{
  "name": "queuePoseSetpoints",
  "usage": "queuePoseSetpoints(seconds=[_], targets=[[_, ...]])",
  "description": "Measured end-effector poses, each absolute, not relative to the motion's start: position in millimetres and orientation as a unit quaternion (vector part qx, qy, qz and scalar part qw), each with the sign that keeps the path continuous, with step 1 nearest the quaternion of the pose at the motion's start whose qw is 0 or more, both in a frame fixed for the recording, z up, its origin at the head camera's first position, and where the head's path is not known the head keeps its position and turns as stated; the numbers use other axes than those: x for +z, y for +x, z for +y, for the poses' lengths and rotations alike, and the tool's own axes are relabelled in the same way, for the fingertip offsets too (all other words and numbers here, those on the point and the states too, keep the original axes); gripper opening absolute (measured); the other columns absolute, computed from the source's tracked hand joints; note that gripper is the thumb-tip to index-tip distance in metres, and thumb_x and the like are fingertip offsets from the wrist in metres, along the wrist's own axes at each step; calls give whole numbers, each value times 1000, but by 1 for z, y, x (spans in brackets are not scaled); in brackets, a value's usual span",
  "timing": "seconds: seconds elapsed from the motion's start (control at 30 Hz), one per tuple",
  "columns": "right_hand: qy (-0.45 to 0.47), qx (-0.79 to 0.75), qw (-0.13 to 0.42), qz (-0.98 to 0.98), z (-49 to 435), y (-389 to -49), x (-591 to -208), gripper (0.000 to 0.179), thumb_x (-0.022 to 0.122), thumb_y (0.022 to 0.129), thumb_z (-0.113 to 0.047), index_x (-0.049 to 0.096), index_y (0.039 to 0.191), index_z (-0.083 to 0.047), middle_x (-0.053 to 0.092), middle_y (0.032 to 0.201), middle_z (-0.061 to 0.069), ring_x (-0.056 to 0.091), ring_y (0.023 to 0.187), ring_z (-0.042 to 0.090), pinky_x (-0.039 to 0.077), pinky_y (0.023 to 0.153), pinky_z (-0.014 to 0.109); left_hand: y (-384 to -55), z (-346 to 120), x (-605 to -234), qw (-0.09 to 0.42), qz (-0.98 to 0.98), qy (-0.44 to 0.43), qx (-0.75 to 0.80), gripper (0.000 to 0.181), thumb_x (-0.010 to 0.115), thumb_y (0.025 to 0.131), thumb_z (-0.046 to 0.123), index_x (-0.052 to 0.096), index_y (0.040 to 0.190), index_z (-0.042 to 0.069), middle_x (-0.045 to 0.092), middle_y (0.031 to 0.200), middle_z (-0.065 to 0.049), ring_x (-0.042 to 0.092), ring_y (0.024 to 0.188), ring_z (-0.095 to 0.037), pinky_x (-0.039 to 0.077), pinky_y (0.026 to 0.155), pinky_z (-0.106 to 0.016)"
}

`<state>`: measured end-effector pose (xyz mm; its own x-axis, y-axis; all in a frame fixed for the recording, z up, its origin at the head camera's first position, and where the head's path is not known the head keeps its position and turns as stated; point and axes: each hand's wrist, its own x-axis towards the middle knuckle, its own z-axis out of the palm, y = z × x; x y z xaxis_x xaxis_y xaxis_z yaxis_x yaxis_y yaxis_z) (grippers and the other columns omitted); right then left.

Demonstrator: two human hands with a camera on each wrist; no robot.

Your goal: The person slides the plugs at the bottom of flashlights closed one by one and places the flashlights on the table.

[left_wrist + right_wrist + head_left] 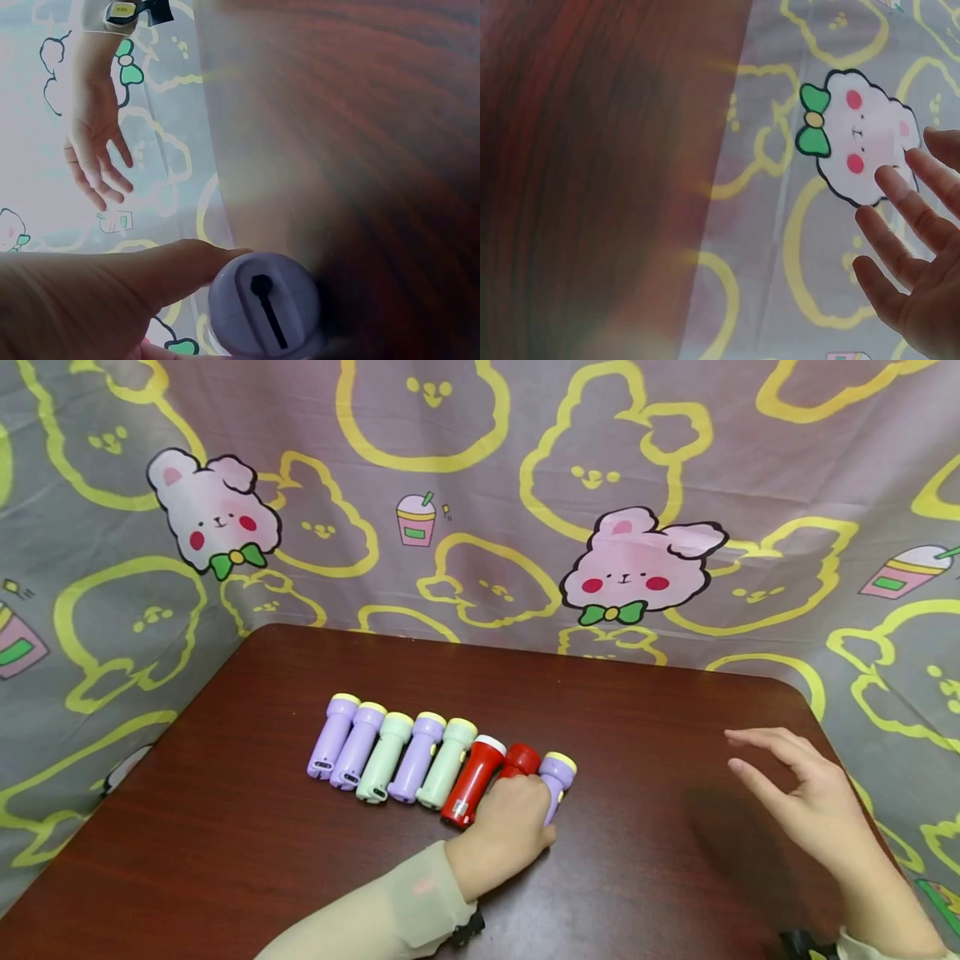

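A slanting row of several small flashlights lies side by side on the table in the head view. From the left come two purple ones, a green flashlight (pixel 385 757), a third purple one, another green one, a red flashlight with a white rim (pixel 474 781) and a second red flashlight (pixel 521 760), partly covered. At the right end my left hand (pixel 510 827) grips the last purple flashlight (pixel 558 772). Its tail end and my thumb (pixel 202 262) on its side show in the left wrist view; the other fingers are mostly hidden. My right hand (pixel 813 802) hovers empty at the right, fingers apart.
The dark red-brown wooden table (pixel 225 827) is bordered at the back and sides by a patterned curtain (pixel 480 485) with cartoon rabbits and yellow outlines. A dark wrist strap (pixel 468 927) sits at my left sleeve.
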<state>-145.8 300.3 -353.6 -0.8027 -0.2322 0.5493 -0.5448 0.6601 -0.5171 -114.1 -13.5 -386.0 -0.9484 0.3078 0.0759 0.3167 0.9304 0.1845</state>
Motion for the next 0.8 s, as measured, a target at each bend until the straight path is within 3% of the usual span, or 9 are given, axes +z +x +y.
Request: queuePoseSetpoints(seconds=[0.43,0.6,0.7,0.73,0.8], targets=[[147,339,233,-899,331,-141,-350,36,75,81,3,70,116,-6,57,113,-37,43,117,-23,25,93,-5,-118,-13,-387,22,-985,-145,-95,34,85,74,35,61,72,11,62,66,0,59,56,-18,51,51,-30],[109,309,217,-920,346,-145,-353,38,72,89,-9,65,127,-10,45,119,-47,34,119,-28,22,89,-7,-117,-13,-386,20,-983,-143,-110,37,85,75,39,63,79,9,65,68,-2,62,58,-19,53,53,-31],[81,287,191,-935,356,-147,-354,47,67,94,-17,56,141,-17,33,128,-52,26,133,-20,25,109,10,-115,-13,-384,16,-983,-139,-119,41,84,77,38,64,92,5,68,73,-4,65,62,-19,54,54,-31],[75,282,180,-939,359,-147,-355,51,66,96,-20,52,144,-18,32,135,-48,23,140,-14,26,117,22,-114,-13,-383,16,-983,-139,-119,44,84,77,37,63,97,4,68,74,-5,65,63,-19,55,54,-30],[65,276,163,-945,364,-149,-356,56,63,97,-23,44,150,-22,28,150,-36,18,149,0,23,119,51,-113,-14,-380,28,-983,-141,-113,47,83,78,36,60,102,3,68,74,-6,65,62,-20,54,52,-31]])
